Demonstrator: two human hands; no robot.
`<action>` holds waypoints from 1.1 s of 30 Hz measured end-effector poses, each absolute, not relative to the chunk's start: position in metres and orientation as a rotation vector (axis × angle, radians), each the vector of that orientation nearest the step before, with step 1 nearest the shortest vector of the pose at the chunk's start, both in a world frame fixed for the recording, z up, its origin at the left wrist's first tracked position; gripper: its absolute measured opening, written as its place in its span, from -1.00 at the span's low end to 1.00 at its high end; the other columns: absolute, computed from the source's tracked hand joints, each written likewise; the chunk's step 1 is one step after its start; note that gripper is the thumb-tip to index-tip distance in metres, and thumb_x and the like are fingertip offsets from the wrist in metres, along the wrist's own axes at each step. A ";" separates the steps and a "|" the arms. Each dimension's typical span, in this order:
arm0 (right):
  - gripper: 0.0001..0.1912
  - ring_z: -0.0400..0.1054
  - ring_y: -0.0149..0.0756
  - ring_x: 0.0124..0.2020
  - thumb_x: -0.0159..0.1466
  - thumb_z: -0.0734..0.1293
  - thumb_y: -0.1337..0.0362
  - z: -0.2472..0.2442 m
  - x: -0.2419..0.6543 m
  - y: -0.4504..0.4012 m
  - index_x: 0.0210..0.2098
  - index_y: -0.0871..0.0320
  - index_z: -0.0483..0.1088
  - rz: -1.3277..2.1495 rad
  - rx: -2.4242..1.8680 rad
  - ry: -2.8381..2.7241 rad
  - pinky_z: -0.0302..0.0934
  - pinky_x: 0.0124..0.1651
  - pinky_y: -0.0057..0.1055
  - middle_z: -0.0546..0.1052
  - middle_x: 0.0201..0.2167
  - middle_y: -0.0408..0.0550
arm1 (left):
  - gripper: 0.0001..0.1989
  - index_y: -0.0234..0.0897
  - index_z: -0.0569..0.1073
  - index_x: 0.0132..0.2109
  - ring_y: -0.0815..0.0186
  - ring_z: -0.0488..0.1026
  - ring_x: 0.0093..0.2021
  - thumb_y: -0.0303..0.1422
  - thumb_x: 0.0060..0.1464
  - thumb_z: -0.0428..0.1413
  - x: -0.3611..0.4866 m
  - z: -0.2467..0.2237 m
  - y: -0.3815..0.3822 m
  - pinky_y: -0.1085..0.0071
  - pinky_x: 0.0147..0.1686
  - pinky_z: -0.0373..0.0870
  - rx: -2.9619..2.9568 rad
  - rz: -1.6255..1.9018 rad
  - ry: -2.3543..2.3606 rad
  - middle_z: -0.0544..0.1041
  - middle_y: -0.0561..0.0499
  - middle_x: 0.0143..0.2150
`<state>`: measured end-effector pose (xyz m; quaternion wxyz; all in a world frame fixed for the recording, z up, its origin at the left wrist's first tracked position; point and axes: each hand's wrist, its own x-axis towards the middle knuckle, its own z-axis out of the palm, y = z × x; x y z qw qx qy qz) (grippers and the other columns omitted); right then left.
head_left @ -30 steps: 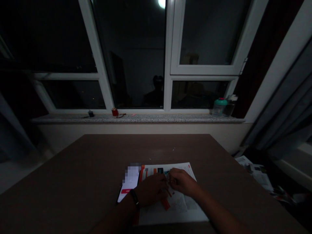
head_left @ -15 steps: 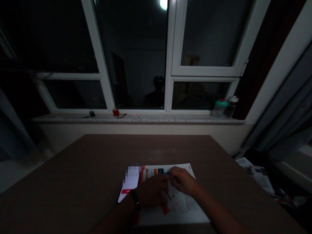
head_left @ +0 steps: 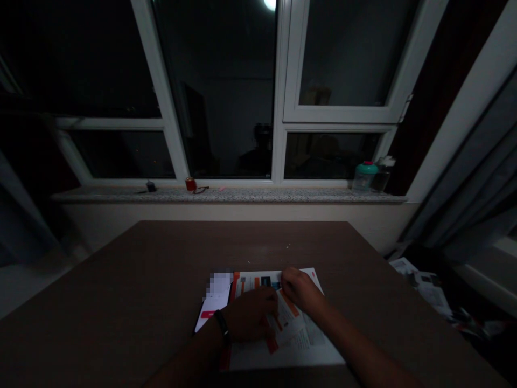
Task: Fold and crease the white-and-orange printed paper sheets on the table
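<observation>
A printed sheet with orange and red blocks, perhaps the page of a magazine, lies on the dark table. On top of it is a smaller printed piece of paper with an orange band, slightly raised between my hands. My left hand, with a dark band at the wrist, rests on the sheet, its fingers bent and closed on the left side of the smaller paper. My right hand is closed at the upper edge of that paper, the fingertips tucked under and hidden. A lit phone lies just left of the sheet.
The brown table reaches to the wall below a window. On the stone sill stand a red jar, a small dark bottle and a teal-lidded bottle. Papers are piled beyond the table's right side.
My right hand has turned and risen slightly, and more of the smaller paper's orange band now shows between my hands. My left hand has hardly moved.
</observation>
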<state>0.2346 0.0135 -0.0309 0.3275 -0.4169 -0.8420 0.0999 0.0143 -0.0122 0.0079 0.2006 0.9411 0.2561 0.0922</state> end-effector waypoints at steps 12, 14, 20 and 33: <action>-0.92 0.27 -0.38 -0.49 0.21 0.28 0.36 -0.033 0.244 0.011 -0.42 0.13 0.29 0.493 -1.216 -1.830 0.10 -0.41 -0.51 0.40 -0.52 -0.19 | -0.47 -0.12 0.33 0.12 0.04 0.23 0.22 -0.28 0.00 0.27 0.014 -0.004 -0.009 0.11 0.18 0.12 2.638 0.326 0.767 0.30 -0.06 0.25; -0.92 0.28 -0.38 -0.48 0.21 0.29 0.35 -0.033 0.244 0.010 -0.43 0.13 0.30 0.512 -1.191 -1.839 0.10 -0.40 -0.51 0.40 -0.52 -0.19 | -0.47 -0.11 0.30 0.17 0.03 0.20 0.25 -0.27 0.06 0.23 0.014 -0.005 -0.008 0.08 0.20 0.10 2.653 0.323 0.832 0.27 -0.08 0.28; -0.92 0.33 -0.36 -0.39 0.20 0.29 0.40 -0.031 0.238 0.006 -0.42 0.13 0.31 0.523 -1.113 -2.000 0.13 -0.32 -0.49 0.45 -0.42 -0.15 | -0.51 -0.09 0.34 0.15 0.06 0.24 0.21 -0.31 0.07 0.23 0.015 -0.005 -0.007 0.12 0.17 0.15 2.697 0.329 0.812 0.28 -0.05 0.27; -0.87 0.31 -0.38 -0.39 0.16 0.29 0.46 -0.039 0.235 0.008 -0.43 0.12 0.28 0.580 -1.047 -2.041 0.14 -0.33 -0.51 0.46 -0.37 -0.14 | -0.68 -0.12 0.44 -0.05 0.14 0.37 -0.04 -0.31 0.03 0.29 0.018 -0.001 -0.009 0.28 -0.08 0.27 2.720 0.318 0.824 0.40 0.01 -0.02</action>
